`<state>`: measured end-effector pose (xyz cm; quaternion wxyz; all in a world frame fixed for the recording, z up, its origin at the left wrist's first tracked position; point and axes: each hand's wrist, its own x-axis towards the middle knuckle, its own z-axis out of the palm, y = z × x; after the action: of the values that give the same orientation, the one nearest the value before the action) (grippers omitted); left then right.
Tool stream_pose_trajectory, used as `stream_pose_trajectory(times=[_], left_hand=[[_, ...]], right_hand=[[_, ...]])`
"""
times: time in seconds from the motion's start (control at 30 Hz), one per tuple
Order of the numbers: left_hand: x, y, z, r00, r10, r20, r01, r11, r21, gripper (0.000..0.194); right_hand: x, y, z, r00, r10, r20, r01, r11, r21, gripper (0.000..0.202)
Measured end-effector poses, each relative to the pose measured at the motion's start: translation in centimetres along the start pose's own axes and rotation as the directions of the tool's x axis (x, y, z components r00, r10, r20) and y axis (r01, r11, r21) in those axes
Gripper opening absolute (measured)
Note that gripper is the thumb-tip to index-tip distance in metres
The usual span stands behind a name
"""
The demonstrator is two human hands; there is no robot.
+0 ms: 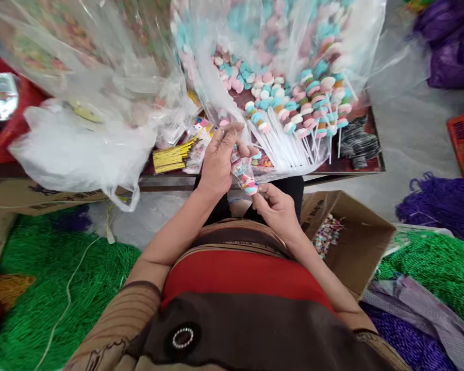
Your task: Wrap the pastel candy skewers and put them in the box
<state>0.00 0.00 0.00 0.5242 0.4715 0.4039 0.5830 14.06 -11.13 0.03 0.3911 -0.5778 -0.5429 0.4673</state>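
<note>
Between my hands is a marshmallow candy skewer in a clear printed wrapper, with pink, white and blue pieces at its lower end. My left hand grips the wrapper's upper part, thumb and fingers closed around it. Lower down, my right hand pinches the end by the pink and blue candy. Just beyond, white sticks lie in a row on the table, beside several finished-looking candy skewers. Yellow twist ties lie left of my left hand.
A big clear bag of marshmallows stands at the back. A white plastic bag hangs over the table edge at left. Black packets lie at the right corner. A cardboard box holding wrapped candies stands by my right arm.
</note>
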Motion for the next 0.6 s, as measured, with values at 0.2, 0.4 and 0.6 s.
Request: stream_pose_trajectory(times=[0.2, 0.4, 0.6], left_hand=[[-1.6, 0.0, 0.9, 0.999, 0.029, 0.04, -0.031, 0.999, 0.035, 0.043], [-2.1, 0.1, 0.5, 0.997, 0.048, 0.063, -0.055, 0.993, 0.106, 0.043], [0.0, -0.3, -0.4, 1.0, 0.012, -0.009, -0.011, 0.999, 0.039, 0.048]], right_hand=[[0.6, -0.2, 1.0, 0.998, 0.041, -0.055, -0.04, 0.999, 0.024, 0.021], [1.7, -0.3, 1.0, 0.993, 0.065, 0.098, -0.078, 0.989, 0.129, 0.022], [1.0, -0.2, -1.3, 0.976, 0.103, 0.19, -0.161, 0.932, 0.325, 0.044]])
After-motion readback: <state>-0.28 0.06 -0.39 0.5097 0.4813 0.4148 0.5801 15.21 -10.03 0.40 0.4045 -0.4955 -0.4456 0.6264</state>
